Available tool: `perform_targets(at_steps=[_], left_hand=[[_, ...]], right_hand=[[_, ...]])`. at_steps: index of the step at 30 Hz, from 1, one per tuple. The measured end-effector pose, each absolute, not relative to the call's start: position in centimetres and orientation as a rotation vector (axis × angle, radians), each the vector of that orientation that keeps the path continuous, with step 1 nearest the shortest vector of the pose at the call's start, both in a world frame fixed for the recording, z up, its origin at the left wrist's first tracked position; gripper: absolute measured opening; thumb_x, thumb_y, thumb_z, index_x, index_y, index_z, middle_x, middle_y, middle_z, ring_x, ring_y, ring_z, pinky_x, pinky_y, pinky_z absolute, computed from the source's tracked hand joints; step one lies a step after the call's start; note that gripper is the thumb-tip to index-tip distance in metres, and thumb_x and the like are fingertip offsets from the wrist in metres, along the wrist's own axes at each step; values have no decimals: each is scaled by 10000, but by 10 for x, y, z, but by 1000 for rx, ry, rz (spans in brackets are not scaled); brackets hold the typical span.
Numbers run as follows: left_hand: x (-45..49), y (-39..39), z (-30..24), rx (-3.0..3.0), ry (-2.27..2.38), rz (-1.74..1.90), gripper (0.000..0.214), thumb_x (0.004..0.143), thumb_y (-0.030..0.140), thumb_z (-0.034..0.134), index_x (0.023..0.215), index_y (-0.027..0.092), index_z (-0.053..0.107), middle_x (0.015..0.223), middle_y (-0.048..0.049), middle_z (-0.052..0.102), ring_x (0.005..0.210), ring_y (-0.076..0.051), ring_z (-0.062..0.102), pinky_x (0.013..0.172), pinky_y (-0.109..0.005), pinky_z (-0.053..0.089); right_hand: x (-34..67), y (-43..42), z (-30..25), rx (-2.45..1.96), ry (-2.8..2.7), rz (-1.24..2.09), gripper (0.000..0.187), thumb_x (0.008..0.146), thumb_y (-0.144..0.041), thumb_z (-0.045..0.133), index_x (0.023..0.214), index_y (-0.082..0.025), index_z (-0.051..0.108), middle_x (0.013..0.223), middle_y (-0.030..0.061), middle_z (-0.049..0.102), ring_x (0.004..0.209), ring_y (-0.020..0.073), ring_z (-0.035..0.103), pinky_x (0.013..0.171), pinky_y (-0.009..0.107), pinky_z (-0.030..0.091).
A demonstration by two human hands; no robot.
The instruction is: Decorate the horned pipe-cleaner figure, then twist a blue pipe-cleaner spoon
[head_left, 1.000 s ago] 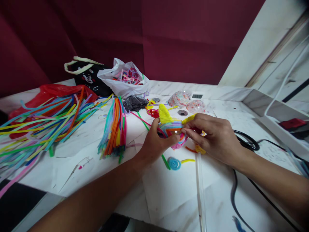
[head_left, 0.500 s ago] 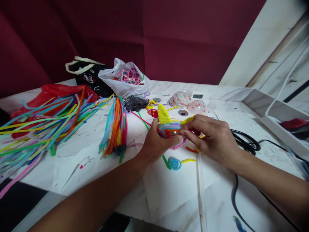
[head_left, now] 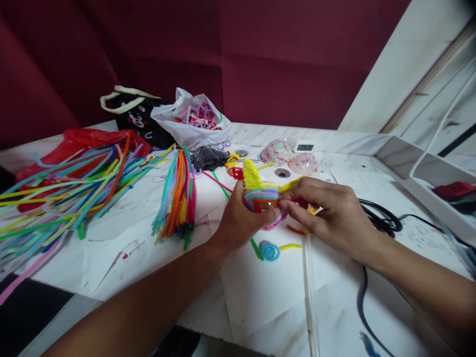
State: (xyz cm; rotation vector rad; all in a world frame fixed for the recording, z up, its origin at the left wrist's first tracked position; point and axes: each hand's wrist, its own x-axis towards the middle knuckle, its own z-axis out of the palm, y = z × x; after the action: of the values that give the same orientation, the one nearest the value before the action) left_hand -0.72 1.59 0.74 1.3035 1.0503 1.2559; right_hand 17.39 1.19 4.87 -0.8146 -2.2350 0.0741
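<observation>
Between my hands is a rainbow-striped pipe-cleaner figure [head_left: 265, 194], with a yellow ear-like piece [head_left: 252, 175] standing up at its left and another yellow piece at its right. My left hand [head_left: 247, 214] is closed on the figure's left side, thumb across the front. Fingers and thumb of my right hand [head_left: 323, 206] pinch the figure's right edge; the exact spot is hidden by the fingertips. Below it on the paper lie a blue pipe-cleaner coil [head_left: 269, 251], a short yellow piece [head_left: 290, 247] and a green piece [head_left: 256, 249].
A bundle of pipe cleaners [head_left: 180, 198] and a large loose pile [head_left: 74, 193] lie at left. Behind stand a white plastic bag [head_left: 186, 134] and a black tote bag [head_left: 139, 119]. A small digital clock [head_left: 304, 148] is at the back; a coiled black cable [head_left: 383, 218] lies at right.
My right hand has shifted very slightly to the right, its fingertips still at the figure's edge. My left hand holds almost the same place.
</observation>
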Motion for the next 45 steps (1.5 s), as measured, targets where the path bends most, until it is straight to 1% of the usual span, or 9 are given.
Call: perform_targets(at_steps=[7,12,16,21,26,30,34,38,45], left_hand=[[-7,12,14,1292,997,1220,572,625,260,828,1087,183,501,1072,-51,690,972,-194,659,798,-272,529],[-6,12,15,1282,985,1216,656,562,255,865,1098,181,493,1102,-75,684,982,-212,658,802,-291,537],[-5,13,12,1302,1018,1223,644,585,285,852,1099,193,475,1072,-64,687,957,-203,663,790,-291,542],[-5,15,10,1286,1138,1258,812,518,253,864,1192,200,414,1116,-71,661,983,-212,657,832,-307,532],[-6,16,9,1319,1153,1272,882,534,243,853,1265,221,360,1116,-54,658,978,-204,656,831,-297,531],[-6,15,9,1307,1198,1251,911,542,238,850,1298,228,343,1088,-50,662,943,-208,658,815,-309,535],[-5,14,10,1320,1170,1274,917,543,240,850,1306,219,340,1101,-60,657,950,-209,658,822,-303,535],[-4,14,10,1301,1138,1284,908,548,219,838,1299,205,326,1161,-82,643,985,-206,659,851,-293,533],[-4,15,4,1320,1185,1304,850,564,268,835,1273,202,371,1140,-83,652,974,-208,656,837,-299,526]], right_hand=[[177,13,48,-827,-2215,45,78,903,-182,574,887,-190,649,779,42,657,688,143,586,613,267,457],[178,12,44,-825,-2197,63,71,902,-183,577,872,-202,638,791,32,655,688,135,585,614,263,454],[175,9,41,-832,-2155,80,60,886,-158,596,860,-199,631,777,25,656,672,124,585,605,247,451],[172,9,41,-887,-2123,83,46,877,-175,605,857,-199,640,734,10,647,631,118,576,583,244,446],[174,10,40,-919,-2118,74,22,871,-216,610,875,-208,631,743,-1,653,607,113,566,569,245,445],[173,9,40,-913,-2124,45,32,863,-197,601,875,-210,628,742,2,668,599,115,575,554,242,448],[171,6,43,-904,-2128,-5,43,848,-171,602,852,-200,634,724,7,676,580,118,588,549,242,462],[169,4,44,-918,-2136,-22,57,864,-175,594,862,-188,650,745,24,700,620,127,634,545,230,469],[167,3,37,-975,-2167,-102,70,884,-187,603,846,-167,658,700,5,673,578,111,597,560,233,430]])
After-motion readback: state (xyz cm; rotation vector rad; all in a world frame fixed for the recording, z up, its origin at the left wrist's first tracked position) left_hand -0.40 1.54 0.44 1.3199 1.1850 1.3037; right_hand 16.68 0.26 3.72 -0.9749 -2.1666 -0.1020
